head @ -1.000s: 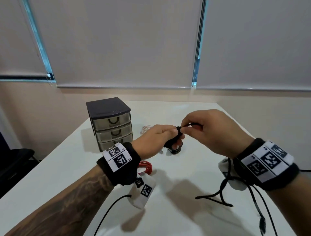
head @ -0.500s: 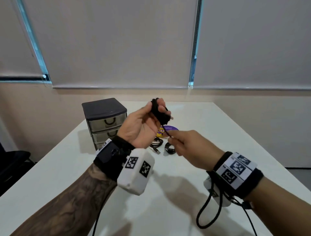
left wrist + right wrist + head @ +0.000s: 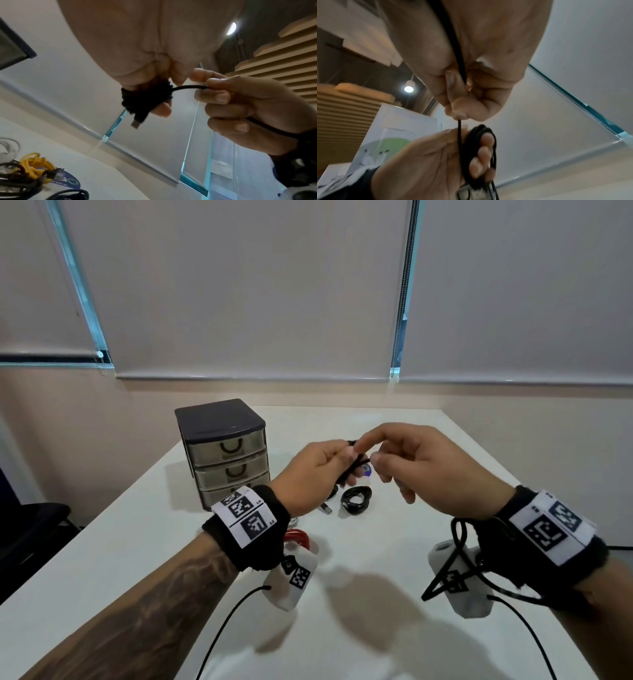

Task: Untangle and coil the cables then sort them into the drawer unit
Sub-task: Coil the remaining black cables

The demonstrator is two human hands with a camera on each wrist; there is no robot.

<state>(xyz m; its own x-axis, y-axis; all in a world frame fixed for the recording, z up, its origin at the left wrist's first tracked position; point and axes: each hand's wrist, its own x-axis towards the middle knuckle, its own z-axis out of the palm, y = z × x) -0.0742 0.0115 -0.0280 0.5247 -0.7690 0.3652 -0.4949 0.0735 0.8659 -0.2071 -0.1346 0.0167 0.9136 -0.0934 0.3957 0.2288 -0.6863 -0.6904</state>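
Observation:
My left hand (image 3: pixel 346 455) grips a small black cable coil (image 3: pixel 356 465) above the table, knuckles up. In the left wrist view the coil (image 3: pixel 142 98) is wound round the left fingers, and a USB plug (image 3: pixel 137 122) hangs below it. My right hand (image 3: pixel 373 455) pinches the coil's free strand (image 3: pixel 187 87) between thumb and forefinger, right next to the left hand. The right wrist view shows that strand (image 3: pixel 459 129) running from the right hand's pinch down to the coil (image 3: pixel 471 142). The three-drawer unit (image 3: pixel 222 450) stands at back left with all drawers closed.
A second black coil (image 3: pixel 356 500) and a loose plug (image 3: pixel 327 509) lie on the white table (image 3: pixel 394 645) below my hands. A red cable (image 3: pixel 298 537) lies under my left wrist. In the left wrist view, yellow (image 3: pixel 34 165), dark and white (image 3: pixel 6 146) cables lie together.
My left hand has come down and turned knuckles up with the coil. My right hand has risen level with it and holds the strand closer to the coil.

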